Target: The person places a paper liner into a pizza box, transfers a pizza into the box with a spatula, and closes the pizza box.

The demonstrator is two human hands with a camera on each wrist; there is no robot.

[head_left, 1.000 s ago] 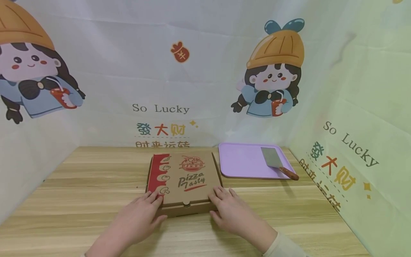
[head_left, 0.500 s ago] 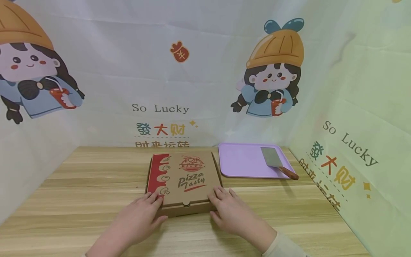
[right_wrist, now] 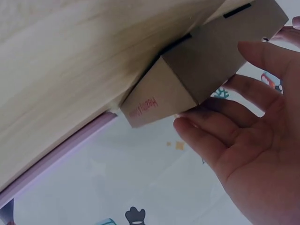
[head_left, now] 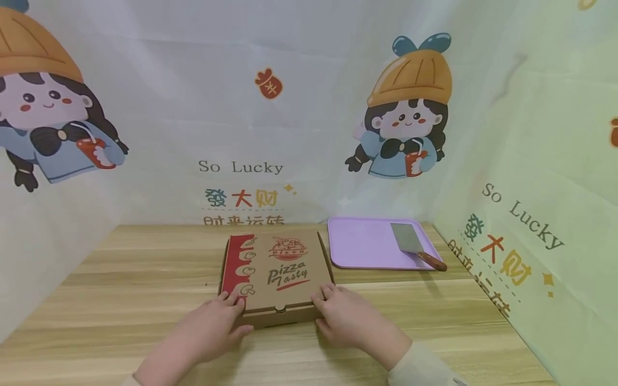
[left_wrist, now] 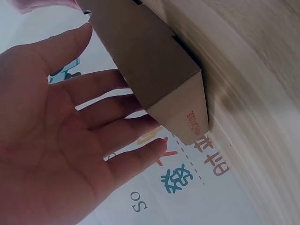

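A closed cardboard pizza box [head_left: 294,268] with a red strip along its left side lies flat on the wooden table. My left hand [head_left: 205,327] rests its fingertips on the lid's front left corner, thumb in front of the box. At the front right corner, my right hand [head_left: 354,321] touches the lid with slightly bent fingers. In the left wrist view the fingers [left_wrist: 112,110] reach over the box edge, the thumb apart from the others. The right wrist view shows the right fingers [right_wrist: 201,136] laid loosely against the lid, with the box's front wall [right_wrist: 220,56] beside them.
Behind and right of the box lies a lilac tray [head_left: 362,246]. On it rests a metal spatula [head_left: 407,238], its wooden handle [head_left: 432,261] sticking out over the tray's front rim. Printed cloth [head_left: 309,134] hangs behind and along both sides of the table [head_left: 145,284].
The head view has tilted up slightly, so the scene sits a little lower. My right fingers have drawn back and bent a bit. The box stays in place.
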